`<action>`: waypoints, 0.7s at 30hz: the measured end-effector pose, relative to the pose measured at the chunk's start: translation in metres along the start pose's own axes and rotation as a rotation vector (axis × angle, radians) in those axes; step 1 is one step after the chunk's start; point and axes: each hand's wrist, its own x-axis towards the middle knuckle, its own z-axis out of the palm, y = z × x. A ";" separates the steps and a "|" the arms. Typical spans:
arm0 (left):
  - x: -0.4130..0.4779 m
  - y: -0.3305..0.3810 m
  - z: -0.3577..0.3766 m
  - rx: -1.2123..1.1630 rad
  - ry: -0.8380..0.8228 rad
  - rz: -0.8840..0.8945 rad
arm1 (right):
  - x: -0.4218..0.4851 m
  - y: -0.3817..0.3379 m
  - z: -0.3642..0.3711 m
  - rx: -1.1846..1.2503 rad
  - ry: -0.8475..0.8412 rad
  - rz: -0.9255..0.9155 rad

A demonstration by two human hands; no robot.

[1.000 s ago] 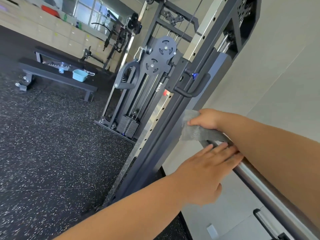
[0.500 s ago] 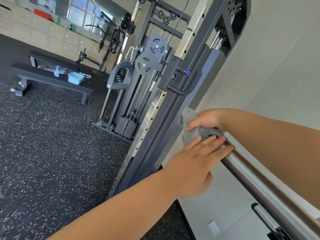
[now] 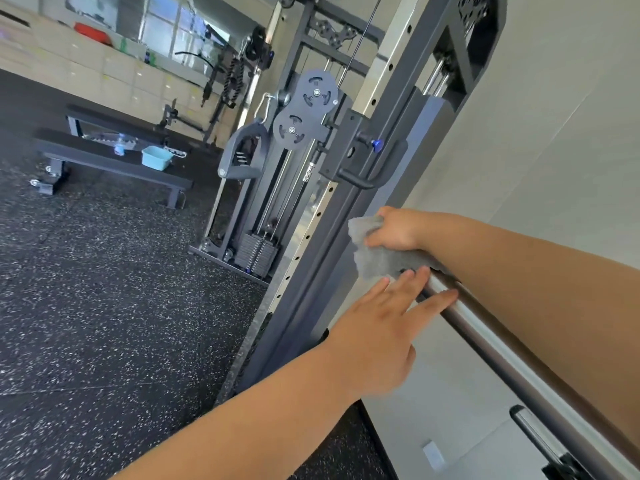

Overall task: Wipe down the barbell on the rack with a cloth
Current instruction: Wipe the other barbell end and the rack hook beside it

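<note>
A bench [image 3: 114, 161] carrying a blue tub [image 3: 156, 156] stood well to the left, not involved. Just beside the rack upright [image 3: 346, 209] sat the grey cloth [image 3: 384, 259], bunched. The left hand [image 3: 377, 341], fingers straight, spread and holding nothing, had advanced from bare steel a second earlier and now touched the cloth's edge. The right hand [image 3: 394, 230] gripped the cloth, fingers curled over it. Both bore on the barbell [image 3: 478, 336], which ran down to the right. In my judgement wiping was in hand at the rack end only.

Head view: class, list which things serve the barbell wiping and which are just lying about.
In use: cloth, barbell, right hand holding the cloth, left hand on the barbell.
Lying about: blue tub, bench, weight stack, cable handle.
</note>
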 end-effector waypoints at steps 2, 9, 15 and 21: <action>-0.002 -0.003 -0.001 0.008 -0.017 -0.011 | 0.004 -0.008 -0.003 -0.121 -0.020 0.017; 0.001 -0.012 -0.005 0.033 -0.032 -0.002 | 0.019 -0.006 0.000 0.148 0.120 0.029; 0.010 -0.012 -0.005 0.022 -0.017 0.011 | 0.004 0.019 0.010 0.378 -0.022 0.026; 0.010 -0.010 -0.003 0.024 -0.037 0.015 | 0.003 0.025 0.010 0.230 -0.112 0.028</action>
